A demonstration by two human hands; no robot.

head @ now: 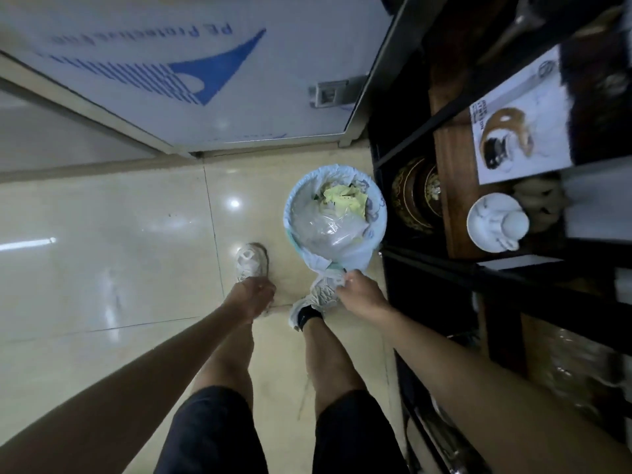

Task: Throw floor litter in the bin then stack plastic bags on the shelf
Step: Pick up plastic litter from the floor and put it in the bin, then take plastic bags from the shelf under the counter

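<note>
We're looking straight down at our own legs and shoes on a glossy cream tile floor (102, 241). The bin (335, 213) sits just ahead of our right foot, tucked right beside the dark shelf (455, 265) on the right. It's round, lined with a pale blue bag, and already pretty full: crumpled yellow paper (345, 200) at the far side and clear plastic (325, 230) bunched on top.

Our right hand (359, 295) is low at the near rim of the bin, fingers pinched closed on a bit of white plastic bag (330, 280) that hangs by the rim, over our right shoe. Hard to say if that piece is loose litter or the liner's overhang, the view's too dim and smeared there.

Our left hand (251, 297) hangs down over the left shoe (251, 260), fingers curled loosely downward, and we can't tell if there's anything in it.

On the shelf there's a white cup on a saucer (496, 222), a printed card with a doughnut-ish picture (519, 124) above it, and a dark gold-trimmed dish (415, 196) on a lower level next to the bin. A white door panel with a blue logo (205, 70) fills the top of the view
</note>
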